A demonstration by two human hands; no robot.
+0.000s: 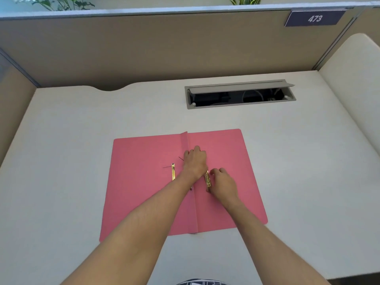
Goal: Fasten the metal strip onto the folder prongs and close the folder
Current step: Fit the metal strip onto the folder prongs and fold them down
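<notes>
A pink folder (pixel 144 182) lies open and flat on the white desk, spine running away from me. A gold metal strip (pixel 207 179) sits just right of the spine. My right hand (pixel 223 185) pinches the strip's near end. My left hand (pixel 196 161) reaches across the spine and covers its far end, fingers curled down on it. A second gold metal piece (pixel 173 172) lies on the left flap, with a thin dark prong beside it. Whatever is under my left hand is hidden.
The white desk (pixel 72 140) is walled by tan partitions on the back and sides. An open grey cable tray (pixel 240 94) is set into the desk behind the folder, at the right. A sign reading 473 (pixel 314 18) hangs on the back partition.
</notes>
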